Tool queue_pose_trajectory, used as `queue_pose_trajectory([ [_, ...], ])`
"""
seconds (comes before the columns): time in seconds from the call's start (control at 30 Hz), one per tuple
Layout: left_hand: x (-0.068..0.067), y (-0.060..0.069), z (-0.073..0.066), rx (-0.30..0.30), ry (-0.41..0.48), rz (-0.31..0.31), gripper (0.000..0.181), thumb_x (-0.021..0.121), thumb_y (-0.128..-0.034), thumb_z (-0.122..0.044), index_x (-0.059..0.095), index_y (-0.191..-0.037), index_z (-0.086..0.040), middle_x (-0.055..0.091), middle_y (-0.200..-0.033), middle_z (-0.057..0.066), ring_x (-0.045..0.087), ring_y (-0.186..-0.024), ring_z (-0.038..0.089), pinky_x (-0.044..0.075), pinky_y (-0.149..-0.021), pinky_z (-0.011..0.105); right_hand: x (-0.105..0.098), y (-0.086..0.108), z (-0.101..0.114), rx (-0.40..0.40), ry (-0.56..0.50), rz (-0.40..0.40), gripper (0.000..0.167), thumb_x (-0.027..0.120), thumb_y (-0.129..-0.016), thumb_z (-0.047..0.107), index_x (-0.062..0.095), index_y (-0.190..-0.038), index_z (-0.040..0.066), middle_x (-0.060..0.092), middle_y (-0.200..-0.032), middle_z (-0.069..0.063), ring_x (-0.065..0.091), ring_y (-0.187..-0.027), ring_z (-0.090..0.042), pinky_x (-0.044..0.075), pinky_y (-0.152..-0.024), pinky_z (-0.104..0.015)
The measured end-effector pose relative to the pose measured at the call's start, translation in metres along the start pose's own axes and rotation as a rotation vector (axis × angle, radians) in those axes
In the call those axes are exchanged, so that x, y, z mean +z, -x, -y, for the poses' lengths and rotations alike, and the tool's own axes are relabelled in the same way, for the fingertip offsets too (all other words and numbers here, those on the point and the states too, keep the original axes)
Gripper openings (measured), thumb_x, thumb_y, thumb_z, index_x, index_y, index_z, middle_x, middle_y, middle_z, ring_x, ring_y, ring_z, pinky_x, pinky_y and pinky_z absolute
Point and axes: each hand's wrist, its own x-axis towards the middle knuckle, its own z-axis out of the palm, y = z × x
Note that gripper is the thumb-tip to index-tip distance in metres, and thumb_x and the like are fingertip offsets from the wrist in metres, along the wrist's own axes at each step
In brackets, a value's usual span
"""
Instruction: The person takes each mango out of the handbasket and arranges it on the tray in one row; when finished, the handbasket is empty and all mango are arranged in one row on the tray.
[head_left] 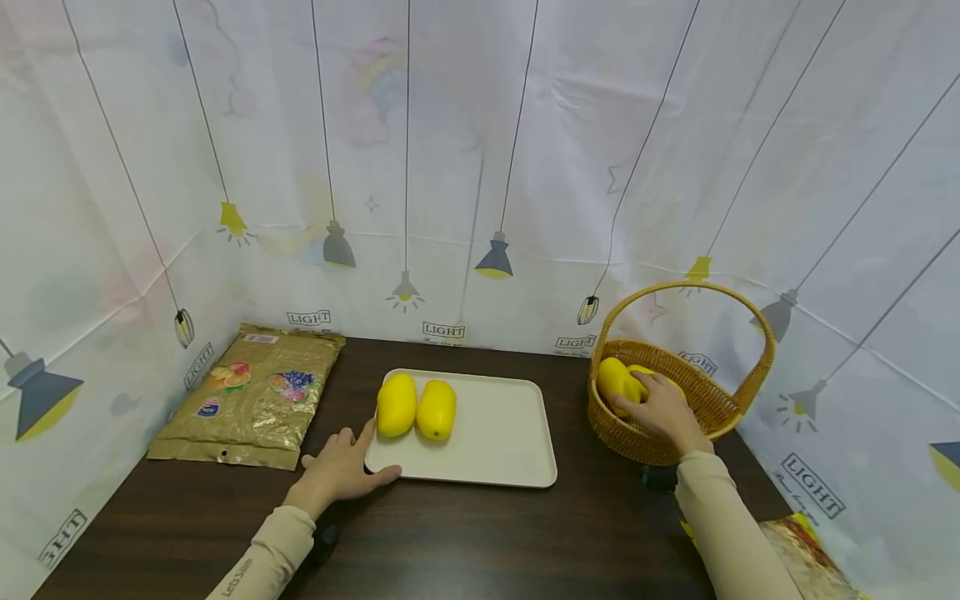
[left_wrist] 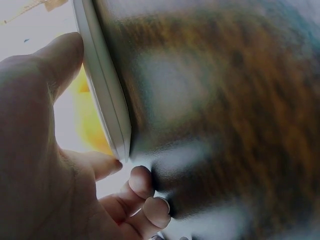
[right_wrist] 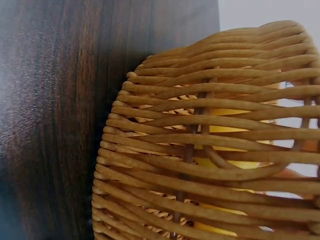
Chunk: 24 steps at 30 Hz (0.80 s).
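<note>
Head view: right hand (head_left: 662,410) dips into the basket (head_left: 624,442), thumb at a yellow fruit (head_left: 617,379); whether its fingers clamp I cannot tell. That fruit lies just left of them, long axis roughly fore-and-aft. Left hand (head_left: 336,472), farther off, spreads thumb and forefinger at the corner of the tray (head_left: 495,433), beside two more fruits (head_left: 397,406).
</note>
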Motion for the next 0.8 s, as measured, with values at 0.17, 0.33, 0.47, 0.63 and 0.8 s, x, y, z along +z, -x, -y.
queue_pose_trajectory([
  [0.17,-0.001,0.001,-0.001,-0.002,0.009,0.007,0.102,0.06,-0.0832,-0.076,0.027,-0.161,-0.019,0.052,-0.133,0.023,0.051,-0.121,0.042,0.035,-0.088,0.083,0.001,-0.007,0.0,-0.009,0.016,0.016,0.084,0.056,-0.096,0.057,0.037,-0.153,-0.002,0.033,-0.151,-0.039,0.036,-0.135,-0.059,0.037,-0.104,-0.072],
  [0.33,-0.001,0.001,0.0,-0.003,-0.005,0.002,0.102,0.059,-0.0828,-0.077,0.027,-0.161,-0.019,0.052,-0.131,0.022,0.052,-0.119,0.041,0.036,-0.087,0.082,0.005,-0.014,0.0,-0.019,0.017,0.046,0.083,0.056,-0.097,0.055,0.036,-0.153,-0.003,0.032,-0.152,-0.04,0.035,-0.136,-0.06,0.034,-0.107,-0.073],
  [0.47,0.001,0.0,0.001,-0.002,-0.012,-0.006,0.103,0.059,-0.082,-0.078,0.027,-0.161,-0.019,0.053,-0.13,0.021,0.053,-0.118,0.04,0.036,-0.086,0.081,0.009,-0.019,-0.004,-0.014,0.027,0.074,0.084,0.055,-0.097,0.056,0.035,-0.153,-0.003,0.032,-0.153,-0.04,0.034,-0.137,-0.06,0.033,-0.109,-0.073],
  [0.63,0.001,-0.001,0.001,-0.004,-0.012,-0.011,0.103,0.059,-0.0821,-0.078,0.029,-0.16,-0.018,0.052,-0.131,0.022,0.052,-0.12,0.041,0.034,-0.088,0.084,0.012,-0.027,-0.006,-0.023,0.019,0.086,0.085,0.056,-0.095,0.056,0.036,-0.153,-0.003,0.032,-0.153,-0.039,0.033,-0.139,-0.059,0.031,-0.111,-0.072],
  [0.8,0.002,-0.001,0.002,-0.011,-0.009,-0.012,0.102,0.058,-0.0825,-0.078,0.028,-0.16,-0.019,0.051,-0.133,0.022,0.051,-0.122,0.042,0.033,-0.089,0.085,0.014,-0.032,-0.007,-0.036,0.004,0.099,0.085,0.06,-0.094,0.053,0.036,-0.153,-0.004,0.031,-0.154,-0.039,0.031,-0.14,-0.059,0.029,-0.112,-0.072],
])
